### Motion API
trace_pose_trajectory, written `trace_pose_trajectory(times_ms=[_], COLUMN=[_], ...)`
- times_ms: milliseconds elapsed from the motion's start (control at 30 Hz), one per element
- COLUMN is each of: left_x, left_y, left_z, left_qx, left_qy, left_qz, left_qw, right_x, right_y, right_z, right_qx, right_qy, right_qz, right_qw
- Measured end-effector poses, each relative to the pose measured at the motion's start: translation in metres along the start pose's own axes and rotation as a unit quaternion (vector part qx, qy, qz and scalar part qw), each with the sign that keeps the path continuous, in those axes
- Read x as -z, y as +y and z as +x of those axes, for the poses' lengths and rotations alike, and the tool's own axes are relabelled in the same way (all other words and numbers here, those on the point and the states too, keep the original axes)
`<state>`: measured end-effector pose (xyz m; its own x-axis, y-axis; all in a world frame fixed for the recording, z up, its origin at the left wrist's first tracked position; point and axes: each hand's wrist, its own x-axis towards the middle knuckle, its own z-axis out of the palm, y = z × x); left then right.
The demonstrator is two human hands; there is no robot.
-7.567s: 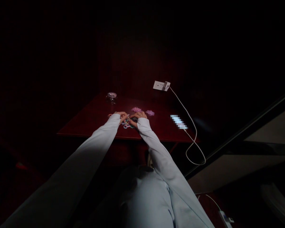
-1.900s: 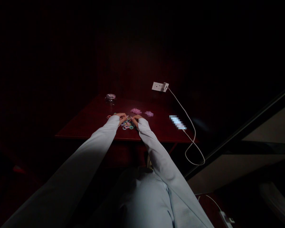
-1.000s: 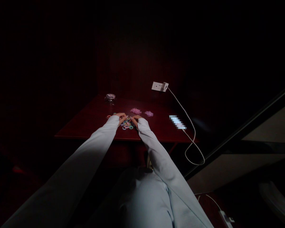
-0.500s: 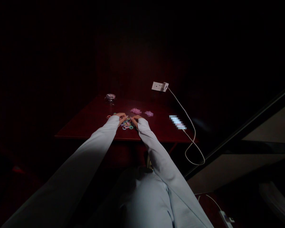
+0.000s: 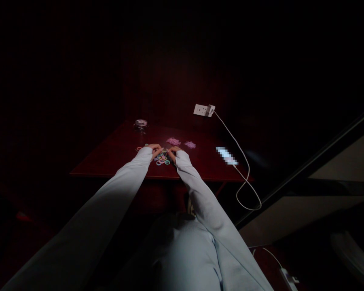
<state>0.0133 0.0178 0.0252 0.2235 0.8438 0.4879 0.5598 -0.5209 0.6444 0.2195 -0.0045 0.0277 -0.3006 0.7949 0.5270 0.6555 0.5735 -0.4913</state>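
On the dark red table, a pile of small coloured rings (image 5: 162, 157), which look like hair ties, lies between my hands. My left hand (image 5: 154, 148) is at the pile's left edge, its fingers curled and thumb and fingertips pressed together. Across from it, my right hand (image 5: 173, 151) is pinched at the right side of the pile. Anything between the fingertips is too small and dark to make out. A red ring (image 5: 138, 149) lies beside my left wrist, and a green one shows partly behind that hand.
Behind my hands lie a pink heap (image 5: 173, 141) and a purple heap (image 5: 190, 144) of tiny bands. A clear lidded jar (image 5: 141, 124) stands back left. On the right, a phone (image 5: 227, 155) trails a white cable (image 5: 242, 149) to a wall socket (image 5: 200, 110), looping past the table edge (image 5: 109, 175).
Almost nothing differs. Both hands stay over the ring pile in nearly the same pose, with only a tiny shift of the fingers.
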Motion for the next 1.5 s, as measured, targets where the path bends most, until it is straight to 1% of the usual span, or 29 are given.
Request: trace_pose_trajectory(times_ms=[433, 833, 967, 1200, 1300, 1400, 1500], left_x=[-0.0018, -0.0024, -0.0006, 0.0010, 0.0004, -0.0008, -0.0011], left_y=[-0.0045, -0.0055, -0.0027, 0.0030, 0.0028, -0.0003, -0.0045], left_z=[0.0030, 0.0045, 0.0043, 0.0033, 0.0025, 0.0014, 0.0004], left_qx=[0.007, -0.001, 0.017, 0.039, 0.051, 0.046, 0.056], left_qy=[-0.008, -0.006, -0.016, -0.012, -0.004, 0.005, 0.013], left_qz=[0.024, 0.035, 0.045, 0.038, 0.041, 0.035, 0.027], left_qw=[1.000, 0.999, 0.999, 0.998, 0.998, 0.998, 0.998], right_x=[-0.0017, -0.0009, -0.0002, -0.0015, -0.0027, -0.0013, 0.0025], right_y=[0.0003, -0.0021, -0.0024, -0.0015, -0.0011, -0.0026, -0.0054], right_z=[0.0015, 0.0026, 0.0026, 0.0028, 0.0036, 0.0040, 0.0035], right_qx=[-0.011, -0.015, -0.019, -0.019, -0.035, -0.068, -0.097], right_qy=[-0.010, -0.020, -0.021, -0.006, 0.008, 0.022, 0.033], right_qz=[-0.030, -0.028, -0.029, -0.033, -0.048, -0.086, -0.128], right_qw=[0.999, 0.999, 0.999, 0.999, 0.998, 0.994, 0.987])
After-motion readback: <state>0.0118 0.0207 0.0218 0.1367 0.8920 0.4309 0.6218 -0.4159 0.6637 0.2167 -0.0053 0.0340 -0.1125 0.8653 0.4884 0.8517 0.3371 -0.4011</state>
